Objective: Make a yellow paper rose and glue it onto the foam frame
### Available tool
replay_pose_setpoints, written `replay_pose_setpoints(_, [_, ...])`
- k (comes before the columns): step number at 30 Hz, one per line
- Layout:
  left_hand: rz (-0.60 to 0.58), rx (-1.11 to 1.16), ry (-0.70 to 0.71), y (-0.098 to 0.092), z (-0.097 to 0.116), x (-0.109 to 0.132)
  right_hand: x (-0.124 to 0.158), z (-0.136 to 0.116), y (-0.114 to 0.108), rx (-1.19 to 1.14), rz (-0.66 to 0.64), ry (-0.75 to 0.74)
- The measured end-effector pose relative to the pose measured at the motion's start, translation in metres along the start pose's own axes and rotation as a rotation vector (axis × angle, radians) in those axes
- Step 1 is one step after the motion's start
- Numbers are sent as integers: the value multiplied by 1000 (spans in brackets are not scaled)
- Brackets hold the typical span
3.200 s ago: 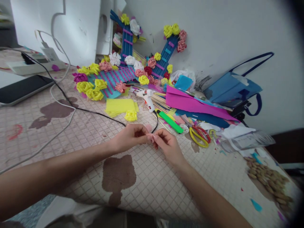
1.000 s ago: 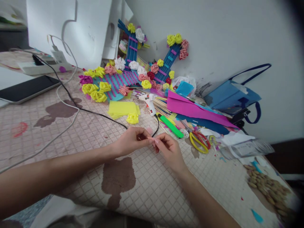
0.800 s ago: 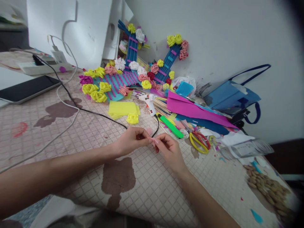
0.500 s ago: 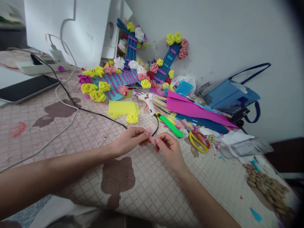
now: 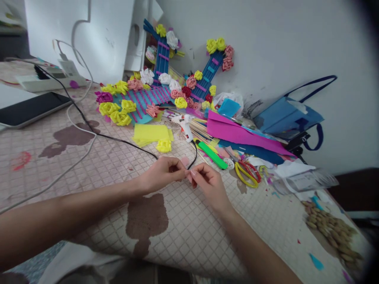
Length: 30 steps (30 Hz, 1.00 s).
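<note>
Paper (image 5: 187, 172), pink and small, sits over the counter (image 5: 201, 232) between the fingertips of the left hand (image 5: 161, 174) and right hand (image 5: 209, 183), both grips pinching it. Fingers cover most of it, so its long axis and direction cannot be told. The left thumb points right, that forearm slanting gently up from the left; the right forearm rises from the lower right. Beyond the grip lies a glue gun (image 5: 186, 131).
</note>
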State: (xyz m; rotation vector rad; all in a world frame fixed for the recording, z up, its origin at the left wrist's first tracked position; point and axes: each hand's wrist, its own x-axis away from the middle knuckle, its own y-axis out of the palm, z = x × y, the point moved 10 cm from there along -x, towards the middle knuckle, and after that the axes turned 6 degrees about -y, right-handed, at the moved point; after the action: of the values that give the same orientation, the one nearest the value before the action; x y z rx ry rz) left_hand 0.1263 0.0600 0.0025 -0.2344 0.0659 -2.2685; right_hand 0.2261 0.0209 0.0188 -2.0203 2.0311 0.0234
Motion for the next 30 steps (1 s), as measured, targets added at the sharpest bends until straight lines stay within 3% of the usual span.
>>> replay_pose_setpoints(6, [-109, 15, -30, 13, -2, 1, 1, 0, -1, 2, 18, -7])
replay_pose_setpoints(18, [-78, 54, -75, 9, -9, 2, 2, -3, 6, -73, -60, 3])
replay_pose_setpoints(24, [-62, 11, -68, 7, -6, 1, 2, 2, 3, -2, -38, 11])
replay_pose_setpoints(30, [-183, -13, -53, 18, -6, 2, 2, 3, -2, 29, 3, 3])
